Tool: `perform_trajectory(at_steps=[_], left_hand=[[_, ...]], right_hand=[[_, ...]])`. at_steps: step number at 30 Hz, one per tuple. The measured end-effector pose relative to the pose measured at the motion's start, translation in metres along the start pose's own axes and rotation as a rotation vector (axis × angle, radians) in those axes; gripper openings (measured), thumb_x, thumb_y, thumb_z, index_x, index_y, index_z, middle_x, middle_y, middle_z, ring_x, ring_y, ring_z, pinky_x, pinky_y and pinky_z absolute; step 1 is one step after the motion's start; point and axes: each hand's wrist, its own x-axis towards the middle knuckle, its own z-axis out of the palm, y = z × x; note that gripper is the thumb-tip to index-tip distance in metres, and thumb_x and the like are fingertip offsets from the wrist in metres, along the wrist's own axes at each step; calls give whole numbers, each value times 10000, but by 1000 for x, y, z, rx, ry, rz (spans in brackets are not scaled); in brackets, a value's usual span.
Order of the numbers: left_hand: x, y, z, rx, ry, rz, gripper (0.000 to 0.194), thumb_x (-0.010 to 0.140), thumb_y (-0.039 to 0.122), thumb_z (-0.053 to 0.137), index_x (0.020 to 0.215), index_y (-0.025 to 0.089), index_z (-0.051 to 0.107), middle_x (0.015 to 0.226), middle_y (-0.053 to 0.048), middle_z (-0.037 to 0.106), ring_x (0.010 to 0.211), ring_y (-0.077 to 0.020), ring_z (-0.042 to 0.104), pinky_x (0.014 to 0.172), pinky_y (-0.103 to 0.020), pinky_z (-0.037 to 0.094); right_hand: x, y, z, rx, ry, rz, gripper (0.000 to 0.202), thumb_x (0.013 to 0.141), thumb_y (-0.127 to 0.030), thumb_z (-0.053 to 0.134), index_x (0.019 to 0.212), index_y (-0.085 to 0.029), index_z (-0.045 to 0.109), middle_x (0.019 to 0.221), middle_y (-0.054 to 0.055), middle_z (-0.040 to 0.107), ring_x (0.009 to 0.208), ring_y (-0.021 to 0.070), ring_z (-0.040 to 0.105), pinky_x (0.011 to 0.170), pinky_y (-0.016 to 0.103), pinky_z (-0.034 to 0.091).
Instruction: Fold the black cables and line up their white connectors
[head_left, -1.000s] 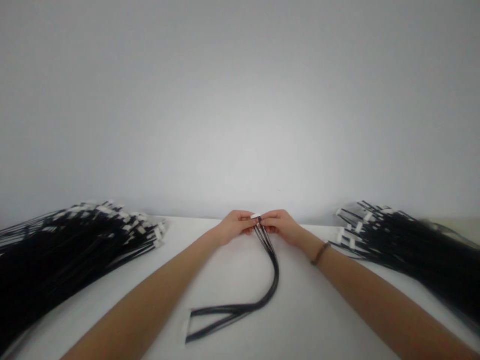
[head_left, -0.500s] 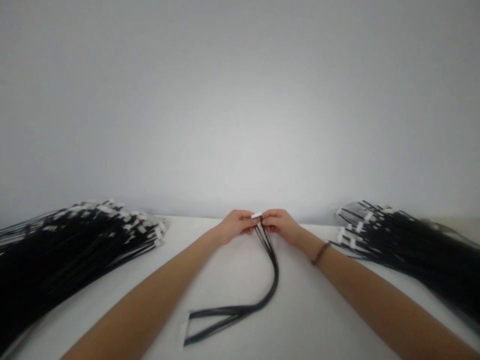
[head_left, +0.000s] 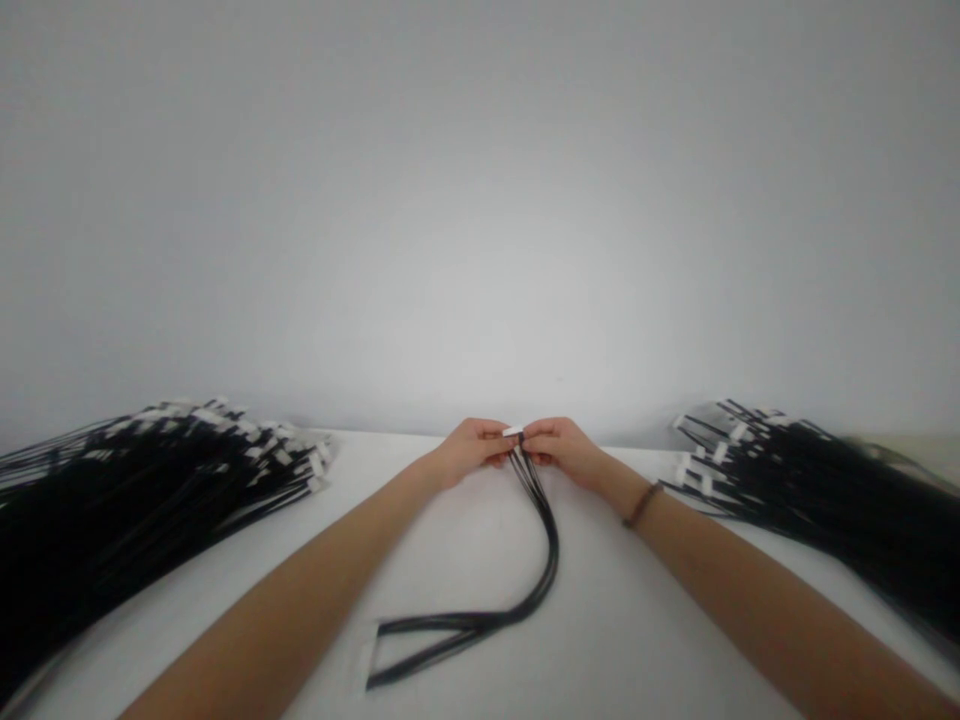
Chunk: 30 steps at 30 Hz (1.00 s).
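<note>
A black wire harness (head_left: pixel 553 545) curves across the white table in front of me. Its far end carries a white connector (head_left: pixel 513 431), pinched between my two hands. My left hand (head_left: pixel 474 452) grips that connector from the left, thumb and fingers closed. From the right, my right hand (head_left: pixel 561 450) holds it with fingertips pressed together beside the wires. At the near end the wires split into two strands that enter a second white connector (head_left: pixel 370 658), lying on the table. My fingers partly cover the held connector.
A big heap of black wire harnesses (head_left: pixel 150 520) with white connectors lies at the left. Another heap of harnesses (head_left: pixel 832 500) lies at the right, its connectors facing the middle. Behind the white table (head_left: pixel 450 560) rises a plain pale wall (head_left: pixel 480 220).
Almost nothing differs. Both hands stay on the same connector, and the harness keeps its curve.
</note>
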Motion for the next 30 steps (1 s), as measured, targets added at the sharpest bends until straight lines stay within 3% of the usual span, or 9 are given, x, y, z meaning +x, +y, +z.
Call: perform_trajectory(at_steps=[12, 21, 30], left_hand=[[-2, 3, 1, 10, -11, 5, 301, 631, 360, 599, 747, 82, 591, 648, -46, 545, 525, -69, 429, 501, -209, 312], [-2, 4, 1, 12, 5, -9, 292, 611, 360, 615, 715, 89, 589, 575, -14, 508, 502, -64, 415, 481, -201, 300], [1, -2, -1, -7, 0, 3, 255, 620, 339, 608, 697, 99, 572, 574, -5, 497, 511, -68, 430, 507, -205, 328]], right_hand=[[0, 1, -4, 46, -41, -5, 156, 582, -202, 599, 705, -112, 629, 586, 15, 570, 461, 56, 418, 452, 207, 272], [0, 1, -1, 25, -4, -13, 114, 559, -173, 590, 660, -120, 585, 519, -28, 513, 442, 46, 391, 442, 196, 260], [-1, 1, 0, -12, -52, -20, 204, 568, -270, 635, 677, -126, 540, 503, -40, 473, 421, 40, 361, 422, 195, 230]])
